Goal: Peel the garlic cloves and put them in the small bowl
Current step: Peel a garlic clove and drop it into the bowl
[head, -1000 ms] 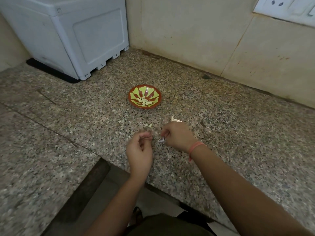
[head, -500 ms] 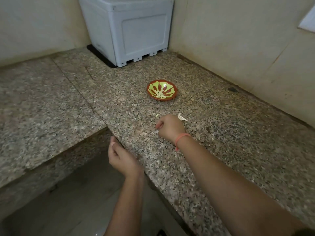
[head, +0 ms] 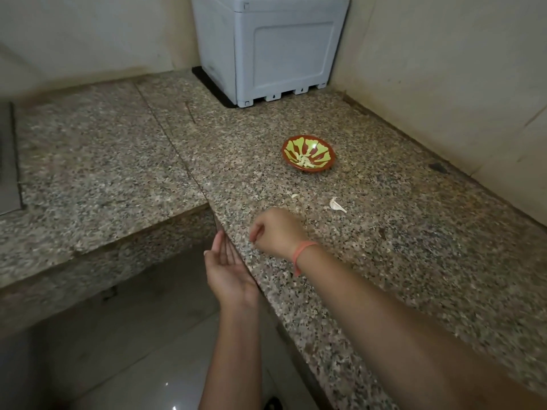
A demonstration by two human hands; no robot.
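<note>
The small red bowl with a green pattern (head: 291, 149) stands on the granite counter (head: 384, 247) and holds several peeled garlic cloves (head: 306, 163). Nearer to me lie a white scrap of garlic skin (head: 336, 205) and a small pale piece (head: 294, 196). My right hand (head: 278, 232) rests on the counter close to its front edge, fingers curled downward; nothing shows in them. My left hand (head: 228, 270) is held palm up, fingers straight, just below and against the counter's edge, beside the right hand.
A grey plastic box (head: 272, 45) stands in the back corner against the walls. The counter turns left in an L, with a metal edge (head: 9, 161) at the far left. Tiled floor (head: 133, 350) lies below the counter's edge.
My left hand left the counter top, dropped below the edge and opened palm up. My right hand slid back toward the front edge. The view swung left.
</note>
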